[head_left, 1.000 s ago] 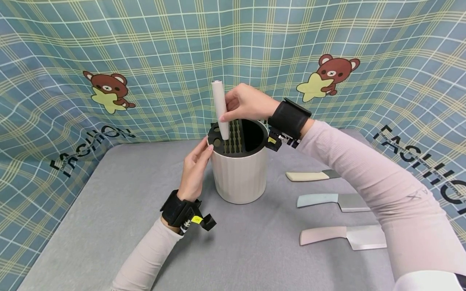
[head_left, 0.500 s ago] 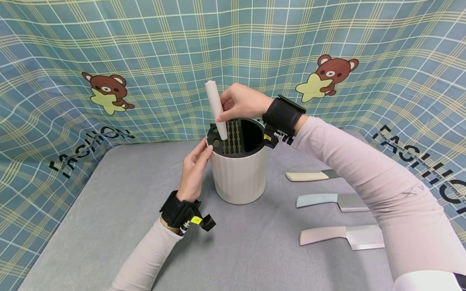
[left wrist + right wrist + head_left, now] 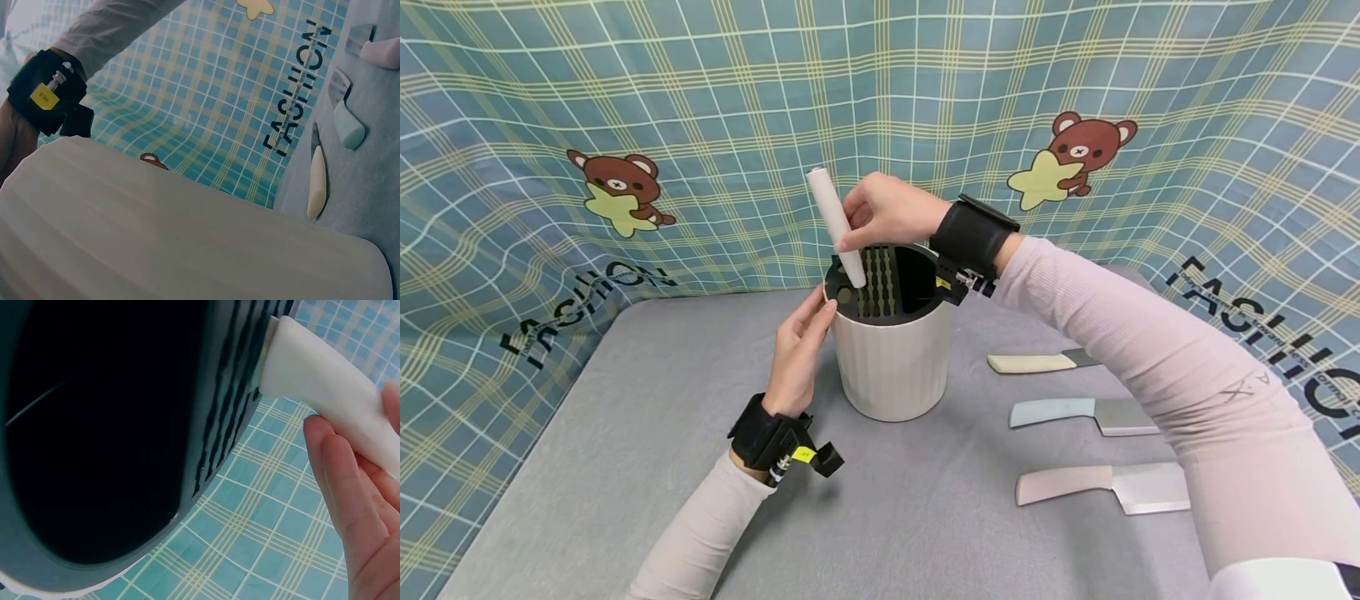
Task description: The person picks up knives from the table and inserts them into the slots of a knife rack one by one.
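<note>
A knife with a white handle (image 3: 827, 204) stands tilted to the left at the slotted black insert (image 3: 880, 308) of a white ribbed knife holder (image 3: 891, 367). My right hand (image 3: 891, 208) pinches that handle between thumb and fingers. In the right wrist view, the handle (image 3: 325, 381) meets the slots at its lower end, and nearly all of the blade is hidden. My left hand (image 3: 795, 358) rests against the holder's left side, with its fingertips at the rim. The left wrist view is largely filled by the holder's wall (image 3: 187, 244); the left fingers do not show there.
To the right on the grey table (image 3: 700, 500) lie a cream-handled knife (image 3: 1030, 364), a blue-handled cleaver (image 3: 1052, 412) and a pink-handled cleaver (image 3: 1067, 483). My right sleeve passes over their blade ends. A plaid curtain (image 3: 760, 108) surrounds the table's back and sides. The insert has a wide opening (image 3: 917, 279) on its right.
The knife handle's top has tipped to the left as my right hand shifted left with it. Its lower end has slid only slightly left. My left hand has stayed at the holder.
</note>
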Demonstrator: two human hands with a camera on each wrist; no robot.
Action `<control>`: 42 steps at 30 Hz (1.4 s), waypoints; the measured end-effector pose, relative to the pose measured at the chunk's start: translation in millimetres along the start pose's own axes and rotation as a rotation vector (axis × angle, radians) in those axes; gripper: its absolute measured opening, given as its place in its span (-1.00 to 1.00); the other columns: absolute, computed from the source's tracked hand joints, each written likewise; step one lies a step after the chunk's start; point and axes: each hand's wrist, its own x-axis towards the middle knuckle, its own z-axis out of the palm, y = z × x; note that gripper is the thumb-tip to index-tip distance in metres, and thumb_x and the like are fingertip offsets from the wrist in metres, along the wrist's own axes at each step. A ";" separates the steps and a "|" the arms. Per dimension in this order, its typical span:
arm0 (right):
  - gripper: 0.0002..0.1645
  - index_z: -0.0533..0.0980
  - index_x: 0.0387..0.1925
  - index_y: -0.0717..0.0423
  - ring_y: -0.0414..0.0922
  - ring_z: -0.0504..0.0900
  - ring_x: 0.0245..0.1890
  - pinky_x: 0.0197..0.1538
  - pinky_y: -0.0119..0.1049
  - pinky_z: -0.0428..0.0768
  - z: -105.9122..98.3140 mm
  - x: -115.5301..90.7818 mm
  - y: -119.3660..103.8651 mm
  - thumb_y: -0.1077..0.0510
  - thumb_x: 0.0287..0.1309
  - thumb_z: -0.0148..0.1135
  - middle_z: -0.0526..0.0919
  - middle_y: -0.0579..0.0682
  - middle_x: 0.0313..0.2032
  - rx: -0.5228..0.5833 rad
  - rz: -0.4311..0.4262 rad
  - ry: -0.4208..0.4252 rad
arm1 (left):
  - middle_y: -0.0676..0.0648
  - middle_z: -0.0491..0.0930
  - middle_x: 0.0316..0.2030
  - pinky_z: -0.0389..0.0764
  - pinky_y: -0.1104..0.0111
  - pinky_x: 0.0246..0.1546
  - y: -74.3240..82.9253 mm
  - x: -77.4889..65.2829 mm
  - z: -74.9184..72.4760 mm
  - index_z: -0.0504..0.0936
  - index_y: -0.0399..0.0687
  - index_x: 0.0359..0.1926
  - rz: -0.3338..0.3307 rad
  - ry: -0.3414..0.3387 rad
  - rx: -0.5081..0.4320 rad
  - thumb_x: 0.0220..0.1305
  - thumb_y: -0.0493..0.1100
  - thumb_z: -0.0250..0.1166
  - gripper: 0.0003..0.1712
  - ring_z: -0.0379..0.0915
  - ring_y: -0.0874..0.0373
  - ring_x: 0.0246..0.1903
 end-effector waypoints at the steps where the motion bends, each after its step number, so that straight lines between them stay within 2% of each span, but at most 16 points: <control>1: -0.69 0.62 -0.11 0.33 -0.01 0.69 -0.12 -0.02 -0.27 0.65 0.0 -1.0 0.0 0.20 0.15 0.36 0.72 0.21 -0.16 -0.004 -0.002 0.001 | -0.01 0.10 0.47 0.21 0.41 0.45 -0.1 0.1 -0.1 0.11 -0.08 0.49 0.002 0.000 0.000 0.48 -0.06 0.08 -0.34 0.07 0.23 0.42; 10: -0.61 0.59 -0.08 0.27 -0.03 0.68 -0.07 0.08 -0.25 0.65 -2.7 -12.4 8.4 0.09 0.13 0.39 0.70 0.16 -0.10 0.022 -0.032 0.033 | 0.02 0.14 0.46 0.21 0.43 0.44 -0.7 0.3 0.1 0.15 -0.05 0.48 0.009 -0.002 -0.009 0.47 -0.04 0.09 -0.35 0.10 0.25 0.40; 14: -0.52 0.52 0.04 0.25 -0.03 0.63 0.06 0.17 -0.25 0.61 -4.8 -19.7 15.4 0.08 0.15 0.37 0.64 0.13 0.01 0.061 -0.022 0.051 | 0.02 0.14 0.46 0.21 0.45 0.44 -0.4 -0.3 0.4 0.15 -0.05 0.48 0.011 -0.004 -0.015 0.47 -0.04 0.09 -0.35 0.10 0.26 0.40; 17: -0.34 0.37 0.26 0.22 0.02 0.51 0.21 0.27 -0.20 0.55 -6.6 -26.9 21.7 0.10 0.17 0.36 0.50 0.14 0.19 0.105 -0.025 0.071 | 0.02 0.13 0.46 0.21 0.46 0.43 -0.1 -0.8 0.7 0.14 -0.05 0.48 0.008 -0.002 -0.017 0.47 -0.05 0.10 -0.34 0.10 0.27 0.41; 20: -0.10 0.12 0.46 0.14 0.04 0.35 0.34 0.37 -0.19 0.45 -8.6 -35.2 29.0 0.10 0.20 0.33 0.29 0.13 0.37 0.148 -0.022 0.087 | 0.02 0.11 0.47 0.21 0.46 0.44 0.4 -1.0 0.6 0.13 -0.05 0.48 0.003 -0.002 -0.016 0.47 -0.05 0.10 -0.34 0.09 0.25 0.41; 22: 0.01 -0.04 0.52 0.07 0.03 0.26 0.40 0.42 -0.20 0.38 -9.9 -41.0 34.1 0.06 0.22 0.32 0.16 0.12 0.44 0.154 -0.013 0.090 | 0.02 0.11 0.47 0.21 0.47 0.43 0.2 -0.5 0.5 0.13 -0.04 0.49 -0.001 0.002 -0.015 0.47 -0.04 0.10 -0.34 0.09 0.25 0.41; 25: 0.06 -0.13 0.54 -0.01 0.00 0.15 0.45 0.47 -0.21 0.28 -10.9 -48.6 42.9 -0.01 0.24 0.30 0.06 0.08 0.49 0.156 -0.001 0.081 | 0.01 0.11 0.47 0.22 0.46 0.43 -0.1 0.1 0.3 0.13 -0.05 0.49 -0.006 0.007 -0.015 0.47 -0.05 0.09 -0.34 0.09 0.24 0.41; 30: 0.08 -0.15 0.55 -0.07 0.00 0.10 0.47 0.49 -0.14 0.24 -11.5 -60.0 58.8 -0.04 0.23 0.31 0.04 0.06 0.49 0.172 0.010 0.084 | 0.01 0.11 0.47 0.22 0.45 0.43 -0.1 -0.2 -0.1 0.14 -0.05 0.48 -0.007 0.015 -0.019 0.47 -0.07 0.09 -0.35 0.10 0.24 0.41; 42: 0.11 -0.14 0.54 -0.01 0.11 0.12 0.45 0.47 -0.02 0.29 -10.5 -95.9 98.7 0.00 0.20 0.34 0.07 0.16 0.47 0.151 0.115 0.097 | 0.00 0.09 0.48 0.21 0.44 0.44 -0.5 0.6 -0.2 0.12 -0.08 0.49 0.005 0.005 -0.019 0.48 -0.08 0.07 -0.35 0.07 0.22 0.42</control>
